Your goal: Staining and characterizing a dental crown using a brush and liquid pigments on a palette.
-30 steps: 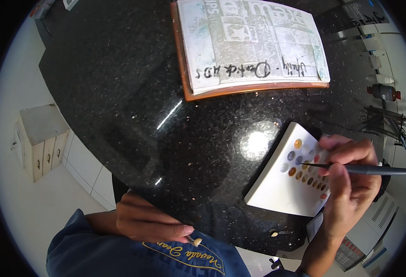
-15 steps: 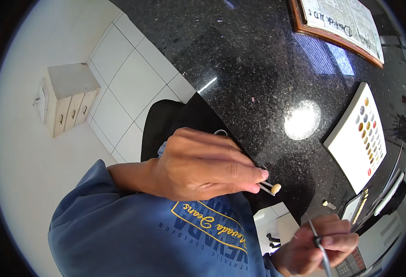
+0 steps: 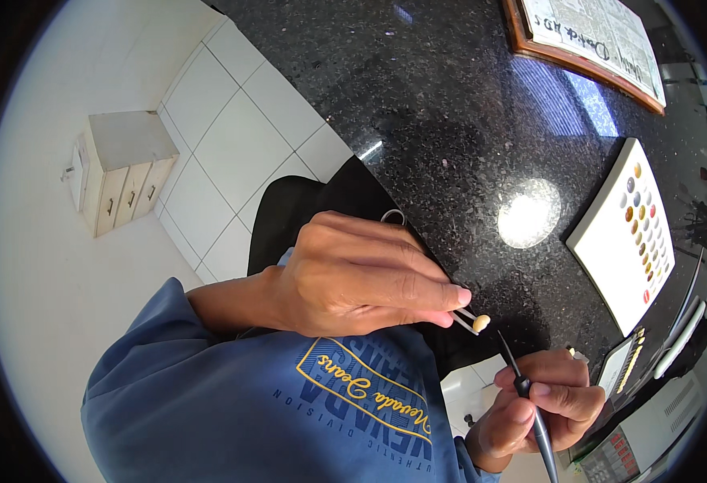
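Right hand: my right hand (image 3: 542, 406) is lowest in the view, off the near edge of the desk; thumb and fingers are pinched together around a thin dark brush (image 3: 528, 400), held like a pen, tip pointing up toward the left hand.
Brush tip: ends just below the small cream piece, close to it; I cannot tell if they touch.
Left hand: my left hand (image 3: 353, 278) sits above my blue sweatshirt (image 3: 273, 402), fingers pressed together and clamped on a thin pale stick (image 3: 463, 319).
Held piece: a small cream tooth-shaped piece (image 3: 481, 323) sits on the end of the stick, just past the fingertips, over the near edge of the desk.
Desk: black speckled stone desk (image 3: 418, 105), with a bright lamp reflection near its middle.
Palette: white rectangular palette (image 3: 611, 253) with a row of small coloured dabs, lying flat toward the right edge of the desk, well apart from both hands.
Far corner: a wood-framed board covered with paper (image 3: 591, 40) lies at the far right corner.
Floor: white tiles on the left, with a small pale drawer cabinet (image 3: 120, 169) standing well away from the desk.
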Tool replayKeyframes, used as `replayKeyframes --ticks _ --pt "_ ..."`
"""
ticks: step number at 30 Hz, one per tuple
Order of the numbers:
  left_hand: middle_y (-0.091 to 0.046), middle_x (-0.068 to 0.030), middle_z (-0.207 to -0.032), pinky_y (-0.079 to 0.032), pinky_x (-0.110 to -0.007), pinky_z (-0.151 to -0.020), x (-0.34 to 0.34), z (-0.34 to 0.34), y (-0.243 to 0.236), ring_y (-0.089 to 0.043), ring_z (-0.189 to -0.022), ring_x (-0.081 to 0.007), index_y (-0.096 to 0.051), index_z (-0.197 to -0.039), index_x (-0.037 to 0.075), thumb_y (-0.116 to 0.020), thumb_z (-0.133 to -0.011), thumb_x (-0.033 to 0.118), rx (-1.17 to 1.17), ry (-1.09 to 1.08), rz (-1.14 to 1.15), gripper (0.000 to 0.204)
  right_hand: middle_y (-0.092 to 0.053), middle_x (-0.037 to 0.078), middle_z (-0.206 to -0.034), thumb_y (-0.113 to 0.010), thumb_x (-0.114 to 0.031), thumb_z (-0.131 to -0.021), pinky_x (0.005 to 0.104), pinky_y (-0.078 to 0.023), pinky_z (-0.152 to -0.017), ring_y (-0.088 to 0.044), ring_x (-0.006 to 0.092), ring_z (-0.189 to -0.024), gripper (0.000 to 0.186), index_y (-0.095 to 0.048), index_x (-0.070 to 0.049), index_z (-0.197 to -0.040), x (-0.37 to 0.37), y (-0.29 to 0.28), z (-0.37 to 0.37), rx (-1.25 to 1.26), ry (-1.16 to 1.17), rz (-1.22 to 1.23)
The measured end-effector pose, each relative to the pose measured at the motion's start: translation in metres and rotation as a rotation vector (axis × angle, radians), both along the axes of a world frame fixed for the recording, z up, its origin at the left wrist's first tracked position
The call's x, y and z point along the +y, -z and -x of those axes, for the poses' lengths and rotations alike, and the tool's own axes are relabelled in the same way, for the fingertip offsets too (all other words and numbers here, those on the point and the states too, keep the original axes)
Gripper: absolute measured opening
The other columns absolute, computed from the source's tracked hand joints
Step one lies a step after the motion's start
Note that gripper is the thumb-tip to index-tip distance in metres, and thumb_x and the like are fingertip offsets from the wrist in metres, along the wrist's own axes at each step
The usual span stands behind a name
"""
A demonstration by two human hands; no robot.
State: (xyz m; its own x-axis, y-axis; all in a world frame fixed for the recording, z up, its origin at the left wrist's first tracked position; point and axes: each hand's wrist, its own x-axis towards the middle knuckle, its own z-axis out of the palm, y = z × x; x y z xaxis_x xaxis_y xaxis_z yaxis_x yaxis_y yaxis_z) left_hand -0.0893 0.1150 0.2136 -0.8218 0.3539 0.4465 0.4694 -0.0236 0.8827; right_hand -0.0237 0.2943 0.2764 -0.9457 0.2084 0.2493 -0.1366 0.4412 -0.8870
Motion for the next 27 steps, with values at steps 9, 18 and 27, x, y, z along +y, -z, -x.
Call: replayKeyframes --ticks 9,18,27 --pt "-0.069 -0.0069 -0.078 -0.047 -0.02 -0.046 -0.008 0.008 -0.001 -0.064 -0.059 -0.0139 -0.067 -0.096 0.003 -0.076 -0.068 0.007 0.1 0.107 0.066 0.031 -0.049 0.006 -0.058 -0.069 -0.036 -0.08 0.0182 -0.034 -0.045 -0.049 0.0101 -0.046 0.037 -0.044 -0.01 -0.08 0.0 -0.003 0.001 -0.102 0.032 0.076" --pt "-0.068 -0.0055 -0.075 -0.044 -0.017 -0.043 -0.006 0.013 0.006 -0.063 -0.055 -0.0106 -0.067 -0.094 0.004 -0.071 -0.075 0.015 0.221 0.09 0.075 0.022 -0.048 0.005 -0.058 -0.07 -0.039 -0.079 0.0185 -0.036 -0.044 -0.047 0.0097 -0.046 0.04 -0.043 -0.009 -0.079 -0.003 -0.008 0.004 -0.174 0.061 0.101" --pt "-0.068 -0.0059 -0.069 -0.041 -0.015 -0.037 -0.002 0.011 0.012 -0.06 -0.047 -0.008 -0.069 -0.089 0.004 -0.07 -0.075 0.017 0.246 0.044 0.009 0.02 -0.049 0.005 -0.058 -0.07 -0.04 -0.078 0.0189 -0.038 -0.045 -0.048 0.0097 -0.046 0.041 -0.043 -0.01 -0.079 -0.001 -0.009 0.005 -0.199 0.026 0.075"
